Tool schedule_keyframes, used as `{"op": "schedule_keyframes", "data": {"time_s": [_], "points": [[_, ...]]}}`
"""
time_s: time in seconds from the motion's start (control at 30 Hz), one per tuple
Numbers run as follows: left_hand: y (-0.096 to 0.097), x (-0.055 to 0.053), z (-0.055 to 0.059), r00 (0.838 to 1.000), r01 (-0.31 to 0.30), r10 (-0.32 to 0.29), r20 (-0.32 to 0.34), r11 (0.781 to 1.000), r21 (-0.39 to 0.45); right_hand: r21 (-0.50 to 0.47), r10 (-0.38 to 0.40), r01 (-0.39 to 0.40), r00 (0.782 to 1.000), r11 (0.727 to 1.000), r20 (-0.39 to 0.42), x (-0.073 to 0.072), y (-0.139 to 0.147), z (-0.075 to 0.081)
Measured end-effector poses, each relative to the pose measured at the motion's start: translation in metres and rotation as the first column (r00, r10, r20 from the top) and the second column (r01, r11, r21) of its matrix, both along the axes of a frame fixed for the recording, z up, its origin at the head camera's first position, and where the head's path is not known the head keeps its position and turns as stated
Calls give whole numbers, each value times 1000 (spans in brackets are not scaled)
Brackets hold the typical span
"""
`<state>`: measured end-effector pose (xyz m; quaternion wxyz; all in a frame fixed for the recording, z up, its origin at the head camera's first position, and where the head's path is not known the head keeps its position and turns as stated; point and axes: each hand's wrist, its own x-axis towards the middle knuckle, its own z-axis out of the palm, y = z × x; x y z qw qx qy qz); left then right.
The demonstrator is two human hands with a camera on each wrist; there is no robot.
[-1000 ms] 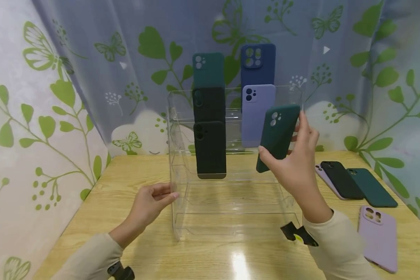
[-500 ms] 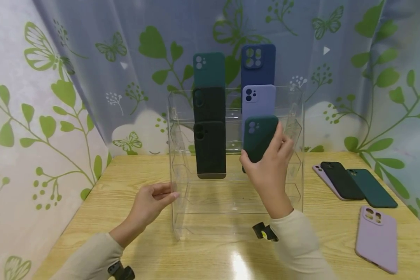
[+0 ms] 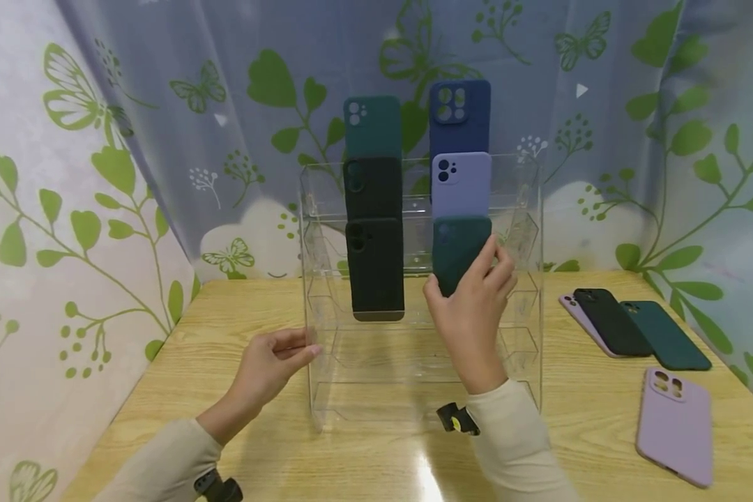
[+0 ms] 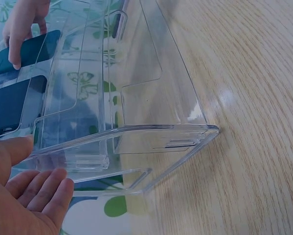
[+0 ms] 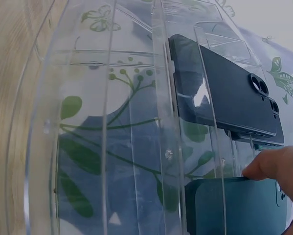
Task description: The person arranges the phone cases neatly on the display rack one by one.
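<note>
My right hand (image 3: 473, 314) pinches a dark green phone case (image 3: 457, 251) by its two long sides, thumb on the left edge and fingers on the right. That case stands upright on a tier of the clear acrylic display stand (image 3: 428, 382), in front of a lavender phone case (image 3: 461, 195). In the right wrist view the thumb presses the edge of the green case (image 5: 234, 208), beside a black phone case (image 5: 219, 85). My left hand (image 3: 266, 366) holds the stand's left side panel, its thumb and fingers on either side of the panel edge (image 4: 136, 128).
A blue phone case (image 3: 473, 129) tops the right column. The left column holds a teal case (image 3: 379, 132) above two black cases (image 3: 376, 272). On the table's right lie a pink-purple case (image 3: 674, 432), a black case (image 3: 611, 324), a green case (image 3: 671, 338) and a part-hidden light one.
My right hand has brought the dark green case left and down from the stand's right side, straightening it upright before the lavender case. The left hand stays at the side panel.
</note>
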<state>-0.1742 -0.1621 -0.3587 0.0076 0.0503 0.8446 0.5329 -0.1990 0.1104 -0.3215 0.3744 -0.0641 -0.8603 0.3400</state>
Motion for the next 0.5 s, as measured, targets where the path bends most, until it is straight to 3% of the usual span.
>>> {"op": "schedule_keyframes", "data": {"time_s": [0.23, 0.5], "points": [[0, 0, -1, 1000, -3, 3, 6, 1000, 2, 20, -21, 20, 998, 1000, 51, 3, -3, 4], [1, 0, 1, 1000, -7, 7, 6, 1000, -9, 8, -38, 37, 998, 999, 49, 1, -5, 3]]}}
